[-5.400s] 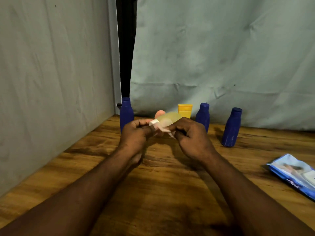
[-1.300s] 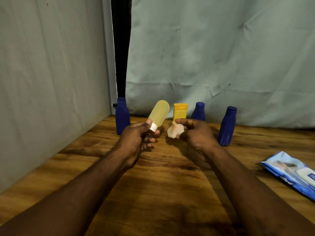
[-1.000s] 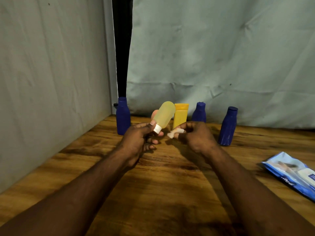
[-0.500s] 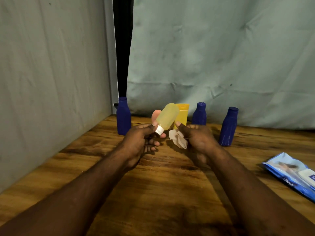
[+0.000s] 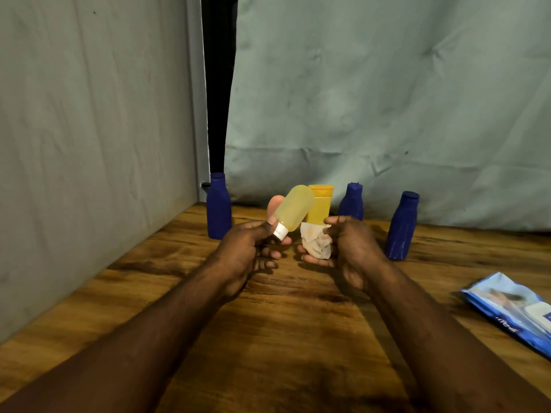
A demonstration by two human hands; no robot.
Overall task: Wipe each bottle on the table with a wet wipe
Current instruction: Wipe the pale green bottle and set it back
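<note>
Blue bottle 1 [image 5: 219, 207] upright, far left on table [image 5: 283, 323]. Left hand [image 5: 247, 251] grips pale yellow bottle [image 5: 293, 208] at its white cap end, tilted, off the table. Orange bottle [image 5: 320, 204] behind. Right hand [image 5: 348, 248] clutches crumpled wipe [image 5: 316, 244] just beside the cap. Blue bottle 2 [image 5: 351, 202], blue bottle 3 [image 5: 401, 226] upright, far. Wipe pack [image 5: 512, 308] near right.
</note>
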